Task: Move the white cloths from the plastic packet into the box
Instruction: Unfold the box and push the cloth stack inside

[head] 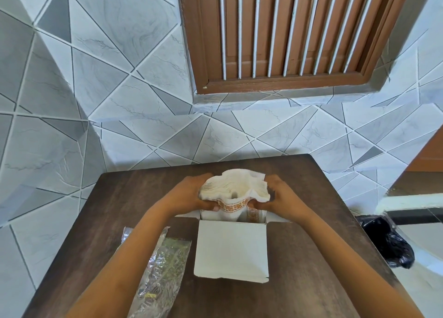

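A thick stack of white cloths (236,187) with an orange patterned border is squeezed between my two hands, bulging upward in the middle. My left hand (191,194) grips its left side and my right hand (279,194) its right side. The lower end of the stack reaches down into the open top of a white cardboard box (231,250), which stands in the middle of the dark wooden table (311,281). The crumpled clear plastic packet (159,272) lies flat on the table to the left of the box, partly under my left forearm.
A black plastic bag (386,241) sits off the table's right edge beside a white ledge. A grey and white tiled wall runs right behind the table. A brown barred window frame (287,37) is set in the wall above.
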The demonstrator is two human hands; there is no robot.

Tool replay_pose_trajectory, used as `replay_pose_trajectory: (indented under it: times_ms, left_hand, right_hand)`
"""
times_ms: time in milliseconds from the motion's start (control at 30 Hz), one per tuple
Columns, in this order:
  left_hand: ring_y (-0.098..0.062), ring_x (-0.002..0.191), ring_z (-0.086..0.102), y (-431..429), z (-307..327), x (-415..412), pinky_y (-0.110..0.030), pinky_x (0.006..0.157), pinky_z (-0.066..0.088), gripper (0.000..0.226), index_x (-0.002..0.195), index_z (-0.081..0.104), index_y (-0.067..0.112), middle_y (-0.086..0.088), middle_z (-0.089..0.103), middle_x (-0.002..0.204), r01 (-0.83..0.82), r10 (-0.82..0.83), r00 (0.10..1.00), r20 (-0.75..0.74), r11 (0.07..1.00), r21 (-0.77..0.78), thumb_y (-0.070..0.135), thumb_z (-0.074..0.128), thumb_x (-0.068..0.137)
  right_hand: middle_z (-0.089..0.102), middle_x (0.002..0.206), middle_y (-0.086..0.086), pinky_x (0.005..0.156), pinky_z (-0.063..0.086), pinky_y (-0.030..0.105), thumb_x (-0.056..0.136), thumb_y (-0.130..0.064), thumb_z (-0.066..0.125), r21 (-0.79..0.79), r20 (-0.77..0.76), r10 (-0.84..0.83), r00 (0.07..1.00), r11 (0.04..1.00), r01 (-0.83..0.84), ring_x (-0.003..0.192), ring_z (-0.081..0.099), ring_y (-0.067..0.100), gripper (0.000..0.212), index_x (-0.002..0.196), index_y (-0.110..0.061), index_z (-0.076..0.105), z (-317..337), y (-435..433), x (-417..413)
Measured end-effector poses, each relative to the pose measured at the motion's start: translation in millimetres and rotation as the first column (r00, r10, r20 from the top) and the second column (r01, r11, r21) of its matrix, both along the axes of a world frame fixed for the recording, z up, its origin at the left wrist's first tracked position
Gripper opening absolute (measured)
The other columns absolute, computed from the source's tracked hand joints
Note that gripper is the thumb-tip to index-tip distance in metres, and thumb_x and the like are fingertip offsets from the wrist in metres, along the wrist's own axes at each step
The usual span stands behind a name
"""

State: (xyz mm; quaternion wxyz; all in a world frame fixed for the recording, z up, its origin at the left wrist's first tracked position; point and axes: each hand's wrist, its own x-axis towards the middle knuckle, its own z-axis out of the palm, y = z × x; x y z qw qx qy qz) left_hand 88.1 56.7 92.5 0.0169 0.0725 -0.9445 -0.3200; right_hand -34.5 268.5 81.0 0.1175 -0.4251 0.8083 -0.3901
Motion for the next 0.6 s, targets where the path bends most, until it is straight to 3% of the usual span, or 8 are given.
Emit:
replay_pose_trajectory:
  times_ms: [100,167,267,367,467,600]
  left_hand:
    - [-0.017,0.09,0.058,3.6,-3.1,-3.3,-0.019,0.069,0.04,0.063,0.124,0.046,0.027,0.004,0.061,0.099,0.064,-0.041,0.992,0.119,0.979,-0.196,0.036,0.077,0.069]
    - [-0.022,0.102,0.059,9.3,-6.8,-5.6,-0.028,0.088,0.037,0.061,0.129,0.044,0.028,-0.001,0.065,0.111,0.106,-0.056,0.988,0.143,0.924,-0.366,0.038,0.069,0.075]
    - [-0.02,0.117,0.052,17.9,-8.1,-6.1,-0.038,0.107,0.021,0.054,0.129,0.043,0.027,0.002,0.06,0.124,0.1,-0.032,0.986,0.166,0.902,-0.42,0.038,0.062,0.081]
    - [-0.02,0.118,0.05,20.5,-7.0,-7.3,-0.04,0.104,0.023,0.064,0.134,0.034,0.026,0.001,0.057,0.126,0.109,-0.008,0.978,0.207,0.871,-0.479,0.04,0.063,0.078]
    - [-0.019,0.116,0.052,28.2,0.1,-12.6,-0.041,0.101,0.027,0.072,0.133,0.035,0.026,0.004,0.057,0.125,0.114,-0.019,0.977,0.212,0.888,-0.446,0.044,0.068,0.072]
    - [-0.018,0.103,0.059,39.7,3.2,-22.0,-0.042,0.09,0.029,0.036,0.11,0.053,0.03,0.006,0.066,0.105,0.2,-0.1,0.971,0.219,0.843,-0.499,0.036,0.06,0.076]
  right_hand:
    - [0.044,0.087,0.0,0.075,0.038,0.026,0.073,-0.026,0.076,0.252,-0.155,0.035,0.987,0.968,0.005,0.092,0.044,0.017,0.027,0.083,-0.01,0.056,-4.4,0.3,-2.0]
    - [0.045,0.087,0.001,0.081,0.032,0.026,0.073,-0.031,0.074,0.337,-0.216,0.062,0.974,0.942,0.015,0.101,0.04,0.018,0.032,0.089,-0.007,0.06,-3.3,-2.6,2.5]
    - [0.057,0.108,0.009,0.093,0.031,0.03,0.077,-0.033,0.067,0.466,-0.325,0.133,0.936,0.884,0.036,0.119,0.036,0.022,0.041,0.11,-0.011,0.057,7.7,-6.5,10.8]
    - [0.054,0.121,0.009,0.099,0.031,0.031,0.077,-0.036,0.064,0.564,-0.395,0.168,0.903,0.821,0.094,0.12,0.037,0.023,0.056,0.126,-0.015,0.047,10.1,-10.1,12.0]
    - [0.055,0.124,0.001,0.099,0.031,0.034,0.068,-0.045,0.068,0.494,-0.421,0.135,0.897,0.864,0.102,0.118,0.04,0.023,0.078,0.135,-0.023,0.033,8.3,-15.7,14.3]
    - [0.06,0.119,0.001,0.094,0.032,0.032,0.069,-0.046,0.068,0.504,-0.452,0.194,0.87,0.861,0.07,0.115,0.044,0.025,0.077,0.133,-0.021,0.035,4.0,-27.4,16.8]
